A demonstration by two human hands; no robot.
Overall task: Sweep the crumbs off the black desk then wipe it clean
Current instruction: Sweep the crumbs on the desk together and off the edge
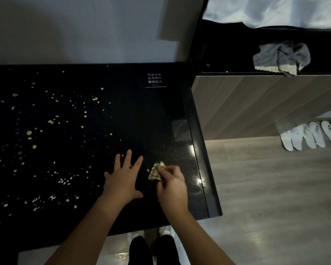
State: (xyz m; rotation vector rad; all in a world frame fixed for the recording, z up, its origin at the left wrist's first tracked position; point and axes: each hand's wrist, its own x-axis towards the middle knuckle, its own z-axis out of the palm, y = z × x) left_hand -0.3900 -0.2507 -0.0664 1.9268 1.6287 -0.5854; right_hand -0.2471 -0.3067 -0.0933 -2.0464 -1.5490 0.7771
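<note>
Right hand (170,185): fingers closed together on a small crumpled pale wad (156,172), apparently a scrap of cloth or a gathered clump of crumbs; which of the two cannot be told. The wad rests on the black tabletop (141,115) near its right front corner.

Left hand (123,179): fingers spread apart, palm down, flat on or just above the surface immediately beside the wad, holding nothing. It appears placed to act as a stop or scoop.

Crumbs (50,131): pale flakes scattered widely over the left and centre of the tabletop, thinning toward the right. The strip near the right edge looks largely clear. A printed label (154,79) sits at the rear right.

Handling assessment: the crumbs are judged very light, dry and brittle. Pinching them singly would crush them, so they are better pushed flat in a mass toward one edge. The glossy surface should let them slide freely, but they may scatter under a fast stroke. The wad looks soft and compressible and is best held bunched from above, as now.

A grey cloth (281,57) lies on the dark shelf (227,54) to the right, well apart from both hands, and looks suitable for the wiping stage. The task is judged at an early stage.
</note>
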